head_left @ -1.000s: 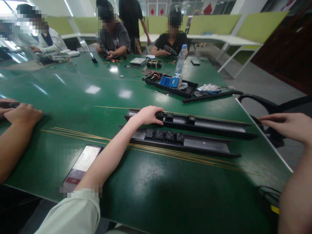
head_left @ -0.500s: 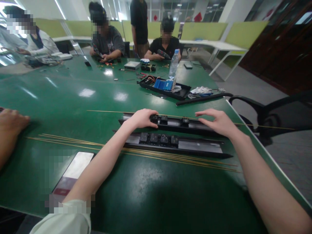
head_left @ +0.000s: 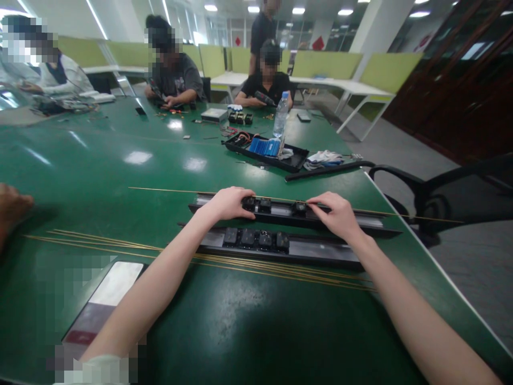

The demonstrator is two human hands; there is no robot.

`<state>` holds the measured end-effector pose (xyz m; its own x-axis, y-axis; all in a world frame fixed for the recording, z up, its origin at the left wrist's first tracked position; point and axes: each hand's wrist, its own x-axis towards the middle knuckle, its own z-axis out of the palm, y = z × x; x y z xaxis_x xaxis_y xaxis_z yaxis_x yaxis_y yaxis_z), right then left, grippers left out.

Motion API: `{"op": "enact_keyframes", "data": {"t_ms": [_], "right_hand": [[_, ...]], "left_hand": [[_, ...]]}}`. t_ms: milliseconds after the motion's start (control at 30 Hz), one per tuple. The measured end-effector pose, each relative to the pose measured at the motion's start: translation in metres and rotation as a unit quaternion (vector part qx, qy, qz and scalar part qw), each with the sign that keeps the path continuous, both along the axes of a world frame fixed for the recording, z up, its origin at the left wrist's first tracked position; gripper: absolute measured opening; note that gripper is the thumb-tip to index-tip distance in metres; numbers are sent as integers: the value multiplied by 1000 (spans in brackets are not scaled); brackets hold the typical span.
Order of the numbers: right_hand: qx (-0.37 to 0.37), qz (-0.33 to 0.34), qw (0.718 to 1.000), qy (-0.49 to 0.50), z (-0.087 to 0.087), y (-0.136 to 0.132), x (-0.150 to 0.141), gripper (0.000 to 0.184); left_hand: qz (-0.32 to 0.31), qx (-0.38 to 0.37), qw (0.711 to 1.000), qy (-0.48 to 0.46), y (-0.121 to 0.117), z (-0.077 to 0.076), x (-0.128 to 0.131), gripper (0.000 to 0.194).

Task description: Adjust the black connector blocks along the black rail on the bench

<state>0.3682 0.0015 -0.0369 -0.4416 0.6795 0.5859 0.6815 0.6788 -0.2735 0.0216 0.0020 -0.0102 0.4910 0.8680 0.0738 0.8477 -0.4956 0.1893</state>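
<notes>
My left hand (head_left: 230, 204) is curled over the left part of the far black channel (head_left: 385, 229), fingers and thumb closed around a small black block (head_left: 249, 203) in it. My right hand (head_left: 332, 213) pinches at the thin brass-coloured rod (head_left: 164, 190) that runs along this channel, just right of another black block (head_left: 299, 207). Between the hands sits one more black block (head_left: 265, 204). Nearer to me lies a second black channel (head_left: 320, 259), with several black blocks (head_left: 248, 238) in a row. Several loose thin rods (head_left: 256, 264) lie along its front.
A phone (head_left: 116, 283) lies by my left forearm. Another person's hand (head_left: 14, 206) rests at the left edge. Beyond the channels are a black tray (head_left: 296, 158), a water bottle (head_left: 281, 116), gloves (head_left: 323, 159) and a black strip (head_left: 328, 170). A chair (head_left: 449, 182) stands right.
My right hand has moved left, its fingers closing at the rod beside the right block. My left hand stays around its block. The view has tilted up slightly.
</notes>
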Motion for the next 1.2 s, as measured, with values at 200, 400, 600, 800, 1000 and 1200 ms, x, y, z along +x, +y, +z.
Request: {"op": "enact_keyframes", "data": {"t_ms": [200, 400, 600, 800, 1000, 1200], "right_hand": [[-6, -2, 1000, -5, 0, 0, -2, 21], [-7, -1, 1000, -20, -2, 1, -1, 22], [-7, -5, 1000, -21, -5, 2, 0, 24], [-15, -9, 1000, -19, -7, 3, 2, 26], [-26, -6, 1000, 4, -6, 2, 2, 23], [-69, 3, 998, 13, -1, 3, 7, 20]], "left_hand": [[-3, 2, 1000, 0, -1, 3, 1, 67], [4, 2, 1000, 6, -2, 6, 3, 67], [8, 2, 1000, 9, -3, 6, 3, 68], [4, 5, 1000, 10, -2, 5, 3, 68], [4, 5, 1000, 9, -1, 4, 2, 69], [6, -2, 1000, 5, -1, 5, 2, 69]]}}
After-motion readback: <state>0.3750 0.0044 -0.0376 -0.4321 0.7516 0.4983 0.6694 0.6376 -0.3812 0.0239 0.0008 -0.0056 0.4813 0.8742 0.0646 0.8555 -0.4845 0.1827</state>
